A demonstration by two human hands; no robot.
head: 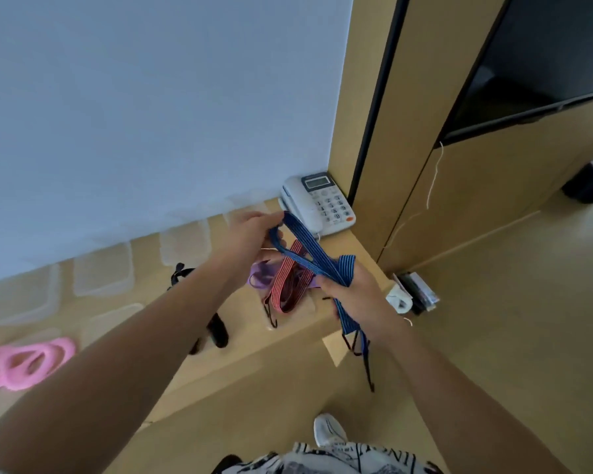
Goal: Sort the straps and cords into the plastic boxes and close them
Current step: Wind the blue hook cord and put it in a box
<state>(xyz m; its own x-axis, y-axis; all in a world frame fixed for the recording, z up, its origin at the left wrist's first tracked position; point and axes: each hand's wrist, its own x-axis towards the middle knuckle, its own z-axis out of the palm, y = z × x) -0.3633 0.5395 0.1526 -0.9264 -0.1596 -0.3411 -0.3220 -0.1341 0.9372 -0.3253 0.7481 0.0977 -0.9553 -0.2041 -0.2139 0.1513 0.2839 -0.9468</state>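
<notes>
Both hands hold a blue striped elastic strap point(308, 251) above the wooden table point(240, 350). My left hand point(250, 234) pinches its upper loop, and my right hand point(353, 295) grips the folded middle, with the hooked ends hanging below past the table edge. On the table under them lie a red striped strap point(285, 289) with black hooks and a purple band point(262, 278). A black strap point(216, 331) lies partly hidden by my left forearm. Pink rubber rings point(24, 364) sit at the far left. Several clear plastic boxes point(103, 271) line the wall.
A white desk telephone point(322, 203) stands at the table's back right corner against a wooden panel. A white and black item point(411, 295) lies on the floor beside the table. A dark screen point(541, 59) hangs on the right wall. My shoe point(329, 431) shows below.
</notes>
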